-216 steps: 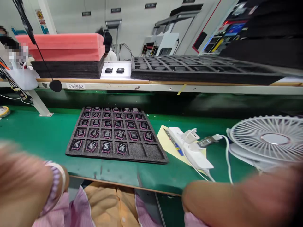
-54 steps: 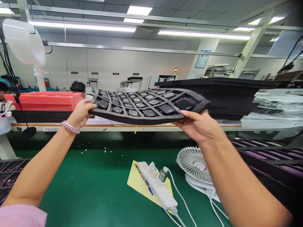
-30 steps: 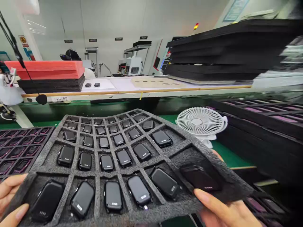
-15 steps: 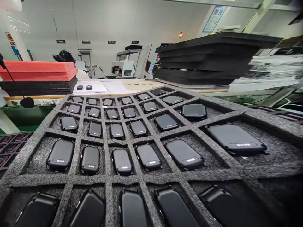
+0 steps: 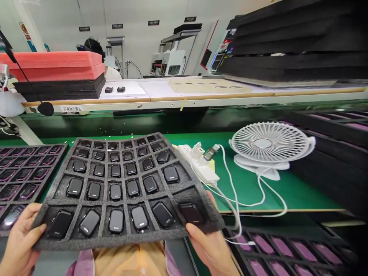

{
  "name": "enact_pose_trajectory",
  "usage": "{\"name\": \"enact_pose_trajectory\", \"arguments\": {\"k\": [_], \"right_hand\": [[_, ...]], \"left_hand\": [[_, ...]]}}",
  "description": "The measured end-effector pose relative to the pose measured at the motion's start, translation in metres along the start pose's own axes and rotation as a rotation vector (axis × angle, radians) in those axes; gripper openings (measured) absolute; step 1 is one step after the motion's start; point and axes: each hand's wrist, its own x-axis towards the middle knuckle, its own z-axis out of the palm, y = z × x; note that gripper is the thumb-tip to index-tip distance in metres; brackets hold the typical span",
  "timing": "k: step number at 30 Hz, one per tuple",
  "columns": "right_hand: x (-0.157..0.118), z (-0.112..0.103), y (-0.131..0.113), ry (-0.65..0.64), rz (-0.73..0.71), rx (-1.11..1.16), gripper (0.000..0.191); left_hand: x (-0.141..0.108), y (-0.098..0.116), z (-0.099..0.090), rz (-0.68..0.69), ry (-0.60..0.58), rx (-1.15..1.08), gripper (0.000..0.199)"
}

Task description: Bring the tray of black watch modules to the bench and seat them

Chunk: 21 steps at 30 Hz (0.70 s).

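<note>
Between my two hands I hold a black foam tray (image 5: 103, 240), its grid of pockets filled with small black watch-like devices (image 5: 116, 221). My left hand (image 5: 21, 239) grips the near left corner, thumb on top of the rim. At the near right corner my right hand (image 5: 211, 239) is closed on the tray, thumb over the edge and the other fingers partly hidden behind and below. The tray sags a little and tilts towards me, above the green work surface. Each pocket I can make out has one device lying flat or slightly skewed.
Left lies another tray (image 5: 63, 163) of purple-edged parts. A white fan (image 5: 267, 143) and a power strip (image 5: 205, 170) with cables stand right. Purple-filled trays (image 5: 283, 245) sit lower right. The shelf (image 5: 161, 100) carries red foam (image 5: 57, 63) and stacked black foam (image 5: 290, 57). Someone sits beyond.
The tray has gone from close in front of my view to lower and farther away. Both hands, the fan and the green surface have come into view.
</note>
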Motion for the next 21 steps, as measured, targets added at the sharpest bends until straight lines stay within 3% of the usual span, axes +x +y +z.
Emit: {"name": "enact_pose_trajectory", "arguments": {"k": [5, 8, 12, 17, 21], "right_hand": [[-0.006, -0.012, 0.022, 0.035, 0.106, -0.073, 0.095], [-0.005, -0.035, 0.011, 0.041, 0.143, -0.231, 0.091], [0.005, -0.061, -0.02, -0.06, 0.228, -0.495, 0.07], [0.023, -0.058, -0.044, -0.064, 0.181, -0.773, 0.056], [0.042, -0.032, -0.041, -0.04, 0.31, -0.568, 0.063]], "left_hand": [[0.002, -0.029, -0.02, -0.127, -0.139, 0.029, 0.06], [0.015, -0.04, -0.041, -0.123, -0.207, 0.22, 0.059], [0.036, -0.051, -0.055, -0.142, -0.17, 0.361, 0.059], [0.047, -0.037, -0.036, -0.097, -0.125, 0.423, 0.065], [0.066, -0.004, -0.004, -0.029, -0.127, 0.496, 0.061]]}}
